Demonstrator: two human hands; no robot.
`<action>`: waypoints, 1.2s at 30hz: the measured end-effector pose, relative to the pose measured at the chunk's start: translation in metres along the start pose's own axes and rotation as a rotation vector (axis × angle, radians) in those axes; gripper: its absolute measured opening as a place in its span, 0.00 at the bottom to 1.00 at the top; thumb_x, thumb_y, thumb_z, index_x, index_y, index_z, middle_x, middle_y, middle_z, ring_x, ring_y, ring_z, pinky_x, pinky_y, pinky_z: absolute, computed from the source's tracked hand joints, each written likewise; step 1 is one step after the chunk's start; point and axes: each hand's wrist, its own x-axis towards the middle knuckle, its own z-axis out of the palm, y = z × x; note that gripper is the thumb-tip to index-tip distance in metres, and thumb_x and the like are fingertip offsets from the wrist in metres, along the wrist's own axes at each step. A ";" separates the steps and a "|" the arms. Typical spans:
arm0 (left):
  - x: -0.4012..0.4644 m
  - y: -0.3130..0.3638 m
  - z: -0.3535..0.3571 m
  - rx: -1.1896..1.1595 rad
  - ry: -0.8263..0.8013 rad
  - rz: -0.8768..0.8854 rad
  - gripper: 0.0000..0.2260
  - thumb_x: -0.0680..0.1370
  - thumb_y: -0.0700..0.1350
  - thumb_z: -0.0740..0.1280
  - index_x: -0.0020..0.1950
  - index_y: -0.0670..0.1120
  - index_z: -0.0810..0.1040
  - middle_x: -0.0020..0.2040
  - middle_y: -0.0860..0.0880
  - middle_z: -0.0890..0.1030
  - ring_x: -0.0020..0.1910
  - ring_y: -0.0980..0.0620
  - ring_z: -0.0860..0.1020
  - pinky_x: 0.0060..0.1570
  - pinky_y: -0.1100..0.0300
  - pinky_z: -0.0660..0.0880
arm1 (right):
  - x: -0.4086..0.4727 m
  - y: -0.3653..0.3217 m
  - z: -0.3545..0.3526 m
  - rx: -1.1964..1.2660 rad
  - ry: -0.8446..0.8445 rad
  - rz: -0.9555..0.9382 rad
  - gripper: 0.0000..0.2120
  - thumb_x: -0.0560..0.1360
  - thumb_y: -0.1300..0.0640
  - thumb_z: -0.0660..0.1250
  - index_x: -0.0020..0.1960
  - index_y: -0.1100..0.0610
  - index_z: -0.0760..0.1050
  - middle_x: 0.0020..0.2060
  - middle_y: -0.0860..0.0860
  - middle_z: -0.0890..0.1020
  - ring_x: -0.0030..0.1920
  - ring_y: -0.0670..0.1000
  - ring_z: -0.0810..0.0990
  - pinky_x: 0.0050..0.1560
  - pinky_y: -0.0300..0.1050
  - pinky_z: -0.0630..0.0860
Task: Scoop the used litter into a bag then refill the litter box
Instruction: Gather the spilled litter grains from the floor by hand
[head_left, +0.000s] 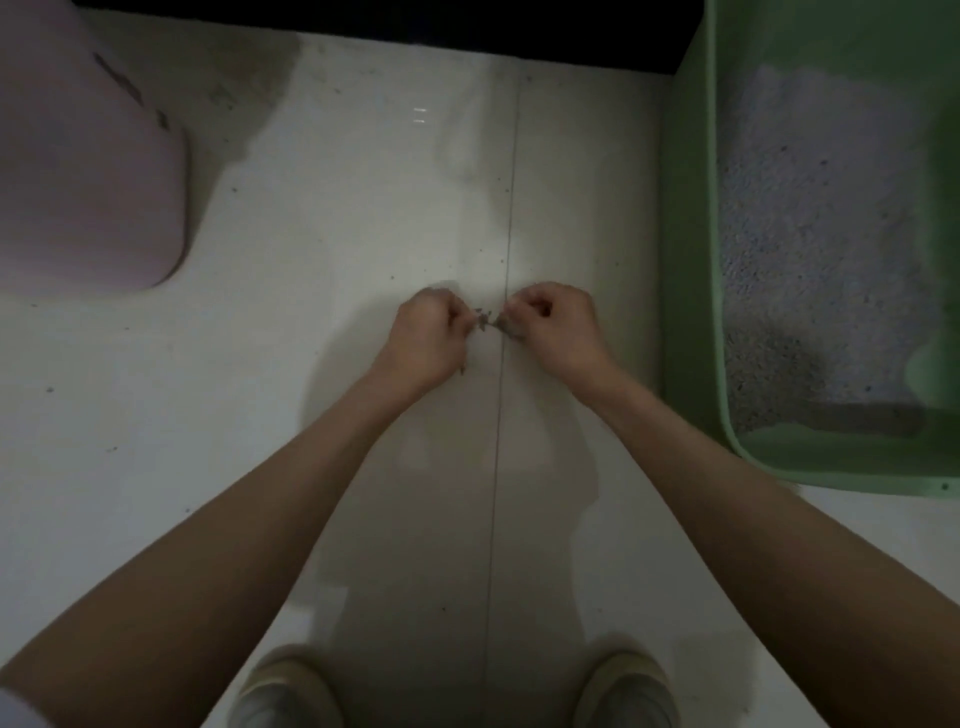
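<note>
- Green plastic formed the litter box (691, 270), which stood on the floor (363, 208) at the person's right, well apart from both hands.
- Grey litter (810, 249) covered most of its bottom, with a darker patch near the close corner; bare green showed along the near end.
- Both hands met over the pale tiles, straight ahead of the person's shoes (626, 691).
- Left hand (423, 338) had its fingers curled in, pinching a small grey scrap (491, 322) held between the two hands.
- Right hand (556, 327) was curled likewise, its grip on the other end of that scrap.
- Dim light and blur left the scrap hard to name; it may have been a tie, a bag edge, or bits of litter.
- No bag or scoop could be made out, so the scooping step looked not yet begun, with preparation in hand.
- Next, by my reckoning, the hands would need to carry whatever they held towards the box on the right.
- Pink plastic, a rounded container (88, 156), sat far off at the left.
</note>
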 end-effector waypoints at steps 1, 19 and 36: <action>-0.003 0.000 -0.006 -0.132 -0.019 -0.088 0.08 0.78 0.40 0.63 0.45 0.38 0.79 0.38 0.46 0.76 0.37 0.52 0.74 0.38 0.65 0.65 | -0.006 -0.001 -0.005 0.196 0.007 0.090 0.07 0.75 0.63 0.65 0.39 0.60 0.78 0.27 0.45 0.76 0.28 0.39 0.72 0.34 0.34 0.68; -0.096 0.069 -0.219 -1.204 0.088 -0.095 0.06 0.75 0.33 0.65 0.39 0.41 0.76 0.29 0.50 0.79 0.28 0.59 0.77 0.34 0.71 0.76 | -0.073 -0.201 -0.032 0.913 -0.378 0.056 0.07 0.74 0.72 0.61 0.40 0.63 0.74 0.29 0.52 0.79 0.28 0.45 0.78 0.33 0.33 0.77; -0.087 -0.006 -0.396 -0.384 0.336 -0.271 0.20 0.82 0.52 0.53 0.70 0.43 0.69 0.70 0.46 0.69 0.68 0.49 0.67 0.64 0.57 0.61 | -0.076 -0.404 0.078 0.548 -0.774 0.086 0.33 0.79 0.38 0.49 0.76 0.57 0.49 0.76 0.58 0.52 0.75 0.63 0.50 0.70 0.63 0.55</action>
